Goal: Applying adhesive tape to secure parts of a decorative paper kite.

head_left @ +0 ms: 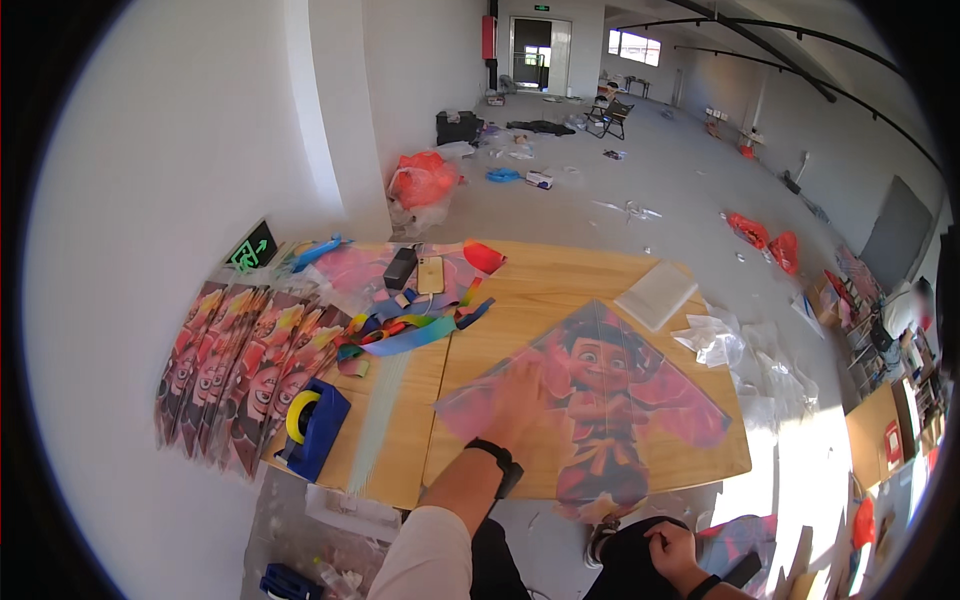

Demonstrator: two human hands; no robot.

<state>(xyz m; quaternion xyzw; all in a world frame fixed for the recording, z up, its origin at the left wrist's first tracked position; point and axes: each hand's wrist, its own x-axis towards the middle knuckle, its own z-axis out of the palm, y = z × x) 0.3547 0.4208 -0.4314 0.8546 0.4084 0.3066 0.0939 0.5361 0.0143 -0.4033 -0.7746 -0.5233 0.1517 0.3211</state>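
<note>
A kite (600, 400) with a printed cartoon figure and pink-red wings lies spread on the wooden table in front of me. My left hand (520, 405) rests on its left wing, fingers stretched out and slightly blurred. Lower right, my right hand (672, 548) lies on my dark trouser leg with its fingers curled in, and nothing shows in it. Beside that forearm is another printed pink-red sheet (745, 540), partly hidden. Left of the kite, thin pale rods (380, 420) lie in a bundle near a blue tape dispenser (325, 430) with a yellow roll.
Several folded printed kites (240, 370) hang over the table's left side. Colourful ribbons (410, 335), a phone (430, 275) and a black box-shaped device (401, 268) lie farther back. A clear plastic stack (656, 295) sits back right. Another person (905, 315) is at the far right.
</note>
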